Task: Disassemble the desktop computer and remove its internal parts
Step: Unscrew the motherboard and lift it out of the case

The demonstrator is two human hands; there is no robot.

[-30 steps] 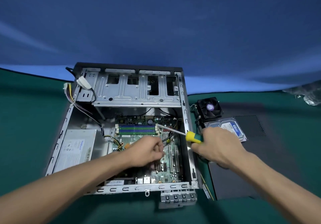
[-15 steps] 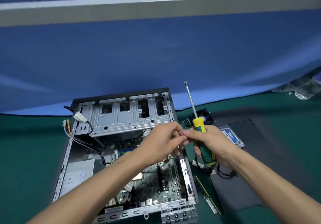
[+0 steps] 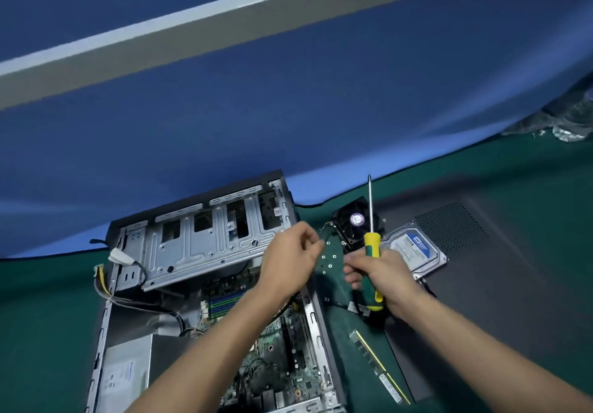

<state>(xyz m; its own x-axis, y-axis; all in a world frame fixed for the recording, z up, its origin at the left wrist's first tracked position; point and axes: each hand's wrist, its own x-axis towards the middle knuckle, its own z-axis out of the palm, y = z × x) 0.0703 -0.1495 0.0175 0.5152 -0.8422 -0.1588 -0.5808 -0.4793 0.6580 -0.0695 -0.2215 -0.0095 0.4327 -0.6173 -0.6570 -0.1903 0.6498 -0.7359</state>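
Desktop computer case (image 3: 205, 284), side removed, lying on the green table (image 3: 38, 316) with motherboard (image 3: 272, 358) and power supply (image 3: 125, 377) exposed. Right hand (image 3: 382, 271) grips a yellow-green screwdriver (image 3: 372, 262), shaft upright. Left hand (image 3: 288, 262) hovers over the case's right edge, fingertips pinched together; whether they hold anything cannot be told. Loose screws (image 3: 329, 260) lie between the hands. Cooling fan (image 3: 353, 223), hard drive (image 3: 414, 249) and memory stick (image 3: 378, 367) lie right of the case.

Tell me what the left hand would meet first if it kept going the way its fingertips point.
Probably the right hand holding the screwdriver: the left hand points right across a small gap over loose screws. Depth is unclear.
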